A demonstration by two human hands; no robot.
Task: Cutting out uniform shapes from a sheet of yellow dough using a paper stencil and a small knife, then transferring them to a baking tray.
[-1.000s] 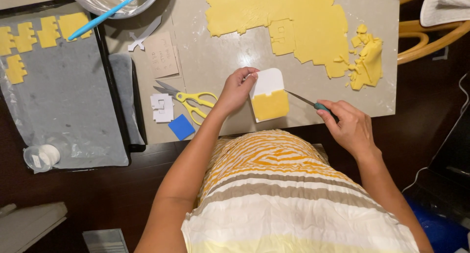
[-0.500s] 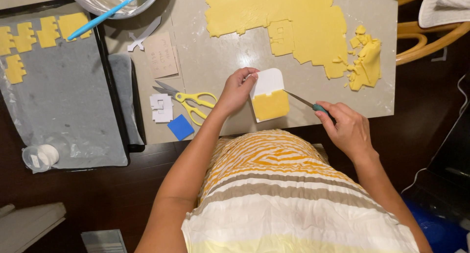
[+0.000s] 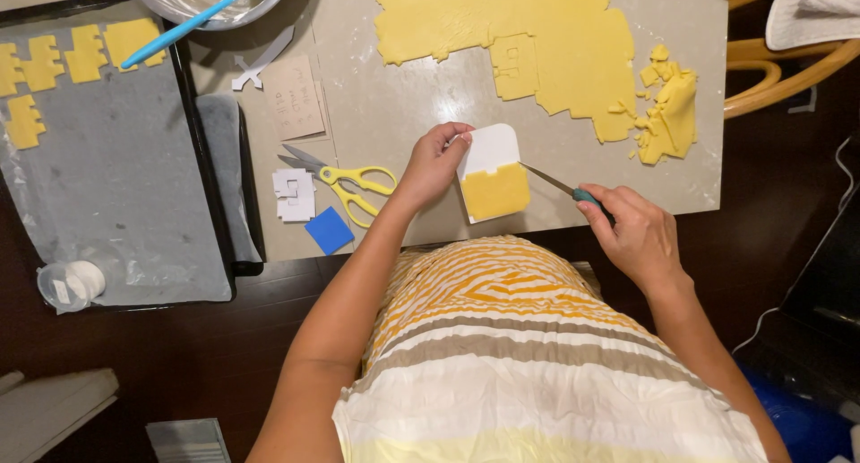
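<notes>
Left hand pinches the white scraper's left edge, a yellow dough square sitting on it. Right hand, right of the scraper, grips a knife, its tip touching the dough. Scissors lie left of the scraper.

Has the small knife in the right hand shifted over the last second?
No. The small knife keeps its tip at the right edge of the yellow dough square, held by the right hand.
</notes>
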